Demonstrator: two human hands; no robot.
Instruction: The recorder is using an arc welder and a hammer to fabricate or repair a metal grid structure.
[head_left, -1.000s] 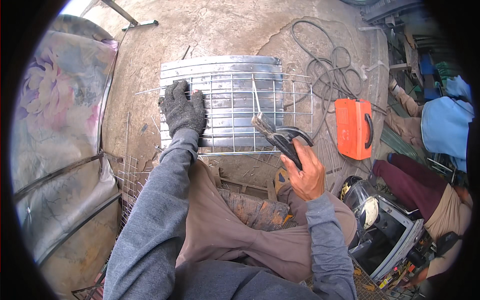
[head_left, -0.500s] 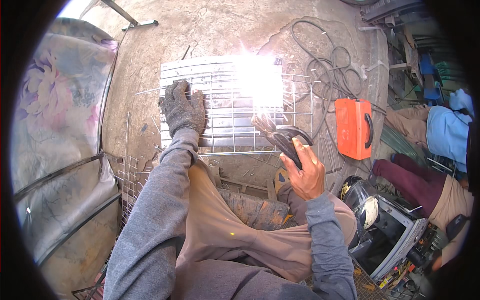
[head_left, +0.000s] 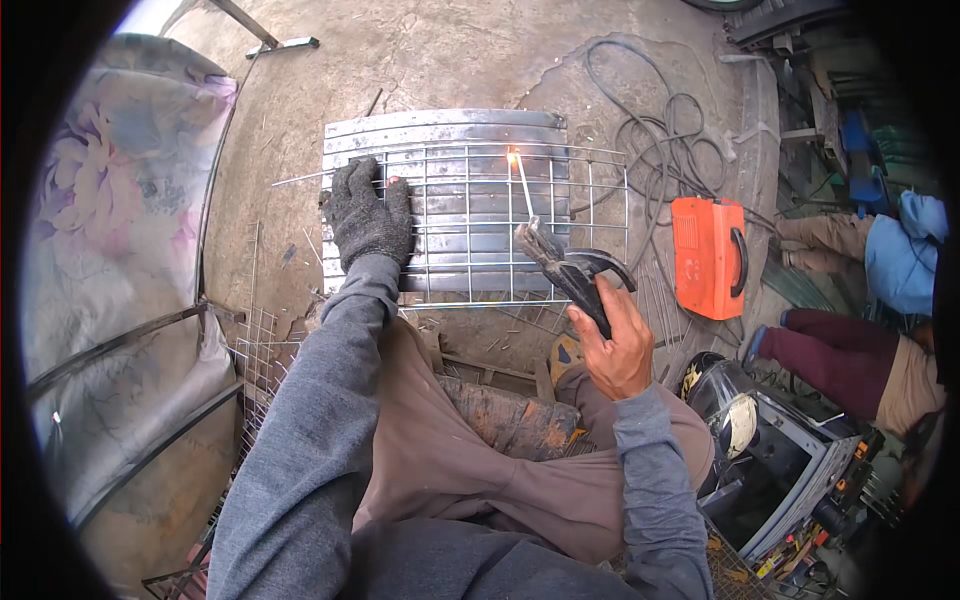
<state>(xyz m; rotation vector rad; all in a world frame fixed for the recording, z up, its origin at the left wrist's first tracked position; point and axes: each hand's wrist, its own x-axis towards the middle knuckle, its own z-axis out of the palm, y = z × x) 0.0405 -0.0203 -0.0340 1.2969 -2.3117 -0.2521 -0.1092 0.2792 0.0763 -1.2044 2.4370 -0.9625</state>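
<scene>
My left hand [head_left: 372,220], in a dark grey knit glove, presses on the left part of a wire grid [head_left: 425,230], its fingers bent over the wires. One fingertip pokes through the glove. Under the grid lies a sheet of parallel silvery metal slats [head_left: 445,122]. Bare, my right hand [head_left: 622,348] is closed round the black handle of a welding electrode holder [head_left: 582,290]. Its jaws clamp a thin pale welding rod [head_left: 526,190]. The rod's far tip glows orange at a wire crossing near the grid's far edge.
An orange welding machine [head_left: 708,258] stands at the right, beside looped black cables [head_left: 672,125]. A welding helmet [head_left: 735,410] lies by my right knee. Two people [head_left: 850,350] are at the far right. A flowered sheet [head_left: 120,180] hangs at the left.
The blinding white arc has gone out, leaving an orange glow at the rod's tip. Rod and slats now show plainly. My hands have barely shifted.
</scene>
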